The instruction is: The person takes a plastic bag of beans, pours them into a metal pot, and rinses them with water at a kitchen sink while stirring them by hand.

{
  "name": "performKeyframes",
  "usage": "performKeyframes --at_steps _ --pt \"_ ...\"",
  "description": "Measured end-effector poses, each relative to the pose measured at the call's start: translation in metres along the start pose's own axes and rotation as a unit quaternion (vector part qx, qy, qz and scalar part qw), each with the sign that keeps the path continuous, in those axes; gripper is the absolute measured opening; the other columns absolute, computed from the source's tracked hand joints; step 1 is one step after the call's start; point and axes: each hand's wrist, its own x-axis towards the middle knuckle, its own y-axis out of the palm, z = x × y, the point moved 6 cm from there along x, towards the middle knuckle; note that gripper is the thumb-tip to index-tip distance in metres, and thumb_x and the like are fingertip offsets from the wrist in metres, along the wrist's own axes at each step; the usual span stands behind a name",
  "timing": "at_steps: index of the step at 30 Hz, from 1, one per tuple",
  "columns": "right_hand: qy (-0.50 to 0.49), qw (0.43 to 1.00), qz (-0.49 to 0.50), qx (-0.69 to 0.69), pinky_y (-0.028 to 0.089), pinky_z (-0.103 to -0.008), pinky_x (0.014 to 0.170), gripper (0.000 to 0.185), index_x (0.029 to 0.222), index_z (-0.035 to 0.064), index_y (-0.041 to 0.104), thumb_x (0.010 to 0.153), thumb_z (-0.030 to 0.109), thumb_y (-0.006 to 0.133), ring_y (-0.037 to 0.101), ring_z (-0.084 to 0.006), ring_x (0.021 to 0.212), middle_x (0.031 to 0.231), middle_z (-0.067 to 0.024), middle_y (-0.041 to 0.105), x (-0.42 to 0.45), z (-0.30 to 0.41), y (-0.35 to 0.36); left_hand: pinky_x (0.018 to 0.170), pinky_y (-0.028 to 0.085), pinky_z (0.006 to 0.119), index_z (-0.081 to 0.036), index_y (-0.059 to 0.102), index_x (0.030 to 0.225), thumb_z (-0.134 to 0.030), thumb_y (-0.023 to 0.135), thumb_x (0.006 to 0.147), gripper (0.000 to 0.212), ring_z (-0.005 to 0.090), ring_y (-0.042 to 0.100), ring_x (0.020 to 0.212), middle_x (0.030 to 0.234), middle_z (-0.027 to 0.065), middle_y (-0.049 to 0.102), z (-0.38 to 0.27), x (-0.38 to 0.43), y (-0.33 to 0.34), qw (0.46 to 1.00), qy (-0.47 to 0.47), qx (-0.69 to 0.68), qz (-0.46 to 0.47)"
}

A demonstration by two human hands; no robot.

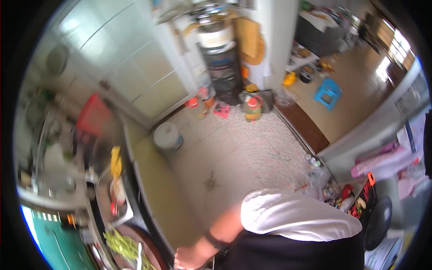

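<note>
My right hand (191, 257) is at the bottom edge of the view, beside the front edge of the counter. Its fingers look curled. Blur and the frame's edge hide whether anything is in them. A dark band (216, 241) circles the wrist, below a white sleeve (297, 216). Cut green vegetable stalks (123, 244) lie on a round brown board (157, 251) to the left of this hand. Across the stalks lies a narrow whitish object (139, 254), perhaps a blade. My left hand is out of view.
A sink (125, 216) with a yellow cloth (116, 162) at its rim lies along the counter. On the tiled floor stand a white lidded bucket (167, 135) and a red-capped oil jug (253, 109). A wok (378, 222) is at right. Beyond the doorway stands a blue stool (328, 92).
</note>
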Motion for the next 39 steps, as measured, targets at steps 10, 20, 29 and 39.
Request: performKeyframes --at_steps 10,20,29,39 --pt "-0.147 0.981 0.122 -0.035 0.051 -0.0350 0.060 0.017 0.076 0.0044 0.060 0.076 0.020 0.054 0.063 -0.0236 0.069 0.074 -0.0087 0.063 0.072 0.093 0.099 0.049 0.036 0.020 -0.005 0.056 0.107 -0.017 0.049 0.095 0.019 0.0064 0.042 0.054 0.063 -0.0019 0.045 0.090 -0.028 -0.228 0.916 -0.127 -0.165 -0.344" --pt "-0.168 0.961 0.208 -0.072 0.045 -0.0337 0.059 0.025 0.073 0.0094 0.056 0.080 0.034 0.060 0.060 -0.0223 0.067 0.068 -0.0050 0.060 0.102 0.094 0.129 0.039 0.022 0.016 -0.006 0.055 0.104 -0.024 0.048 0.096 0.021 -0.0002 0.029 0.046 0.059 -0.0094 0.033 0.152 -0.008 -0.277 0.856 -0.151 -0.319 -0.378" --pt "-0.014 0.989 0.086 -0.118 0.034 -0.0424 0.089 0.036 0.098 0.0071 0.052 0.070 0.024 0.067 0.046 -0.0295 0.103 0.104 -0.0121 0.049 0.133 0.028 0.077 0.045 0.025 0.019 -0.003 0.049 0.108 -0.027 0.041 0.098 0.028 0.0023 0.029 0.048 0.057 -0.0077 0.032 0.220 0.060 -0.281 0.878 -0.150 -0.226 -0.393" --pt "0.131 0.975 0.151 -0.098 0.035 -0.0438 0.096 0.067 0.124 0.0048 0.040 0.069 0.026 0.071 0.040 -0.0344 0.119 0.125 -0.0186 0.043 0.158 -0.122 0.068 0.091 0.038 0.029 0.003 0.048 0.112 -0.026 0.041 0.097 0.033 0.0181 0.051 0.100 0.105 0.0104 0.055 0.217 0.057 -0.269 0.878 -0.157 -0.117 -0.437"
